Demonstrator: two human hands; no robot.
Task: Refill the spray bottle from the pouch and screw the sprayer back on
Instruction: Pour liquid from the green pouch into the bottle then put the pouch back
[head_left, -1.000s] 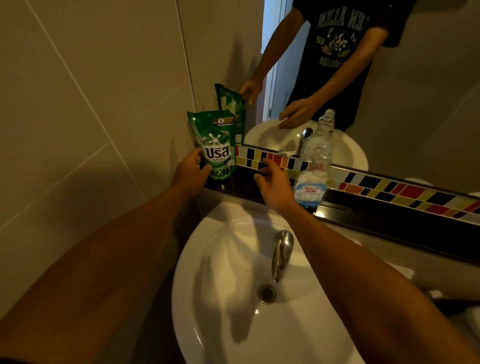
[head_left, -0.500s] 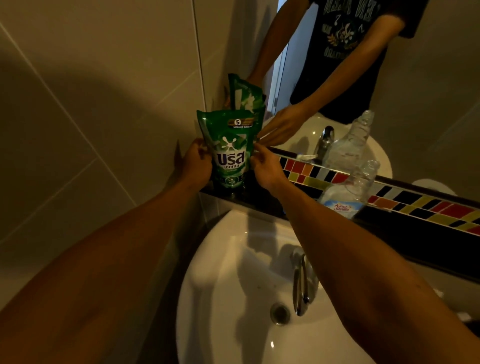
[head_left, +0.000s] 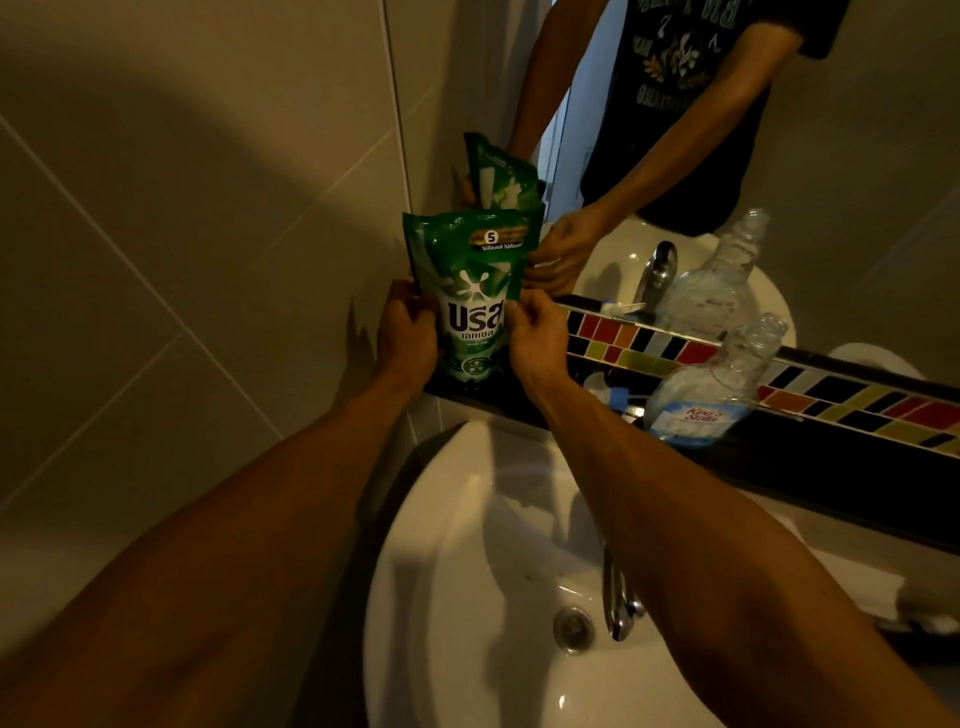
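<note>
Pouch: the green glossy plastic refill pouch (head_left: 470, 296) with white lettering stands upright on the dark ledge (head_left: 810, 467) behind the white ceramic basin (head_left: 467, 597), tight in the corner where the beige tiled wall meets the mirror
Your left hand (head_left: 408, 338): closed on the pouch's left edge, fingers wrapped behind it, about halfway up
Your right hand (head_left: 537, 340): grip pinching the pouch's right edge at the same height, thumb on the printed face
Bottle: the clear plastic spray bottle (head_left: 714, 384) with a blue-and-white label stands on the same ledge, well to the right of the pouch, open neck at the top, sprayer off
Sprayer: a small white and blue piece (head_left: 610, 392) lies on the ledge between pouch and bottle; probably the sprayer head, though it is too dim to be sure
Key relation: the pouch's long axis runs vertical, top seal uppermost and apparently unopened; the bottle mouth lies to the right of both hands, so your right hand is the nearer one to it
Step in hand: you look to be securing the pouch before lifting it or opening its top; no liquid has been poured yet, as the bottle looks nearly empty
Next move calls for: carrying the pouch rightward and tilting its top toward the narrow neck, preferably over the basin
Risk: the soft pouch may buckle and spill past the small opening
</note>
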